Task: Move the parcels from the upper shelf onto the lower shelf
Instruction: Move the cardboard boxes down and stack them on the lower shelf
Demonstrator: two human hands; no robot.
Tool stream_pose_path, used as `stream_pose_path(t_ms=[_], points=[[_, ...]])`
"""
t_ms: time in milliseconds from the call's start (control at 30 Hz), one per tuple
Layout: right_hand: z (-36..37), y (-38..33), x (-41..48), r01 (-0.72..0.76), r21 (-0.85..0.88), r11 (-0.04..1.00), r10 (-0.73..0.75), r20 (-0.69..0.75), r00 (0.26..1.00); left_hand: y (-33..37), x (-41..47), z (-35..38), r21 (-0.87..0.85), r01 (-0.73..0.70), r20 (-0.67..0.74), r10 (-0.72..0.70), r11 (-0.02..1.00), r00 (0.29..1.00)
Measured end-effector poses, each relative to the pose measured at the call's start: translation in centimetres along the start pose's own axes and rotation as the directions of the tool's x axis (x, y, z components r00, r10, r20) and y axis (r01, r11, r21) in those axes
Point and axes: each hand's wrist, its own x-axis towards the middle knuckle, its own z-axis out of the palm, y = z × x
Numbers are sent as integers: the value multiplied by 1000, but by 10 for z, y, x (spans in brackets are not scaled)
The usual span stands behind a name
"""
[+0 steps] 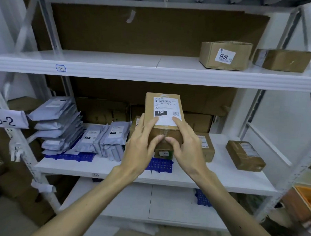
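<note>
While hands point(140, 147) point(186, 152) grip parcel point(150, 108), upper shelf point(109, 59) holds two.

Blue grid mat point(160, 165), handwritten 5-2 label point(6, 119)

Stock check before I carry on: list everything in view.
upper shelf: one, white, top
upper boxes: two, brown, right end of upper shelf
held box: one, brown with a white label, in front of lower shelf
lower shelf: one, white, below
mailer bags: many, grey, stacked at lower shelf's left
lower boxes: at least three, brown, lower shelf's middle and right
grid mats: count unclear, blue, under parcels
paper tag: one, white, far left
left hand: grips held box
right hand: grips held box
</note>
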Motion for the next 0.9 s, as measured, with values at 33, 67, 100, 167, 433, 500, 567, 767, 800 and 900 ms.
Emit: stream_pose_path(t_ms=[33,67,100,167,433,500,567,767,800,900], points=[[1,5,-1,-11,3,1000,11,5,1000,-2,1,5,-6,7,9,-7,1000,1000],[2,10,-1,-21,5,1000,21,10,1000,-4,2,9,-16,19,19,-19,1000,1000],[4,17,-1,-37,2,999,37,14,999,-6,3,15,-25,32,30,-31,999,999],[9,29,-1,-68,-15,998,68,25,997,-10,3,26,-26,40,48,-39,999,998],[39,87,22,-193,-42,980,196,72,978,-66,28,77,-79,95,134,-84,992,987],[50,101,35,-220,-53,974,223,78,972,-85,39,90,-98,122,159,-105,988,982],[61,117,50,-244,-64,968,249,98,963,-106,51,104,-122,160,185,-136,980,973],[97,159,90,-326,-140,935,343,123,931,-163,85,137,-171,189,252,-142,967,957],[102,165,94,-336,-151,930,354,115,928,-172,89,142,-166,201,270,-151,965,951],[118,184,104,-347,-182,920,369,106,923,-201,100,160,-146,230,342,-169,962,924]])
